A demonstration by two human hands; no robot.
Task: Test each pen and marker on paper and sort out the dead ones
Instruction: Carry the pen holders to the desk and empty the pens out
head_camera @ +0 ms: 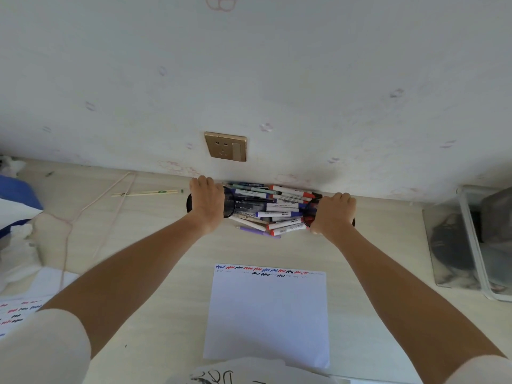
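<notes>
Flat scribbled paper (267,314) — beyond, both hands grip round mesh holders beside pens (270,210).

back edge: wall (249,79) right behind pen pile (273,210), no room past it
pile flanks: left hand (208,202) and right hand (331,214) on black mesh cups (190,202), both sides blocked
centre: bare bench (171,259) between pile and paper (267,314), open lane
left: cord (83,214), chopsticks (145,192), tissues, papers crowd it
right: clear bin (482,245) at bench edge
</notes>
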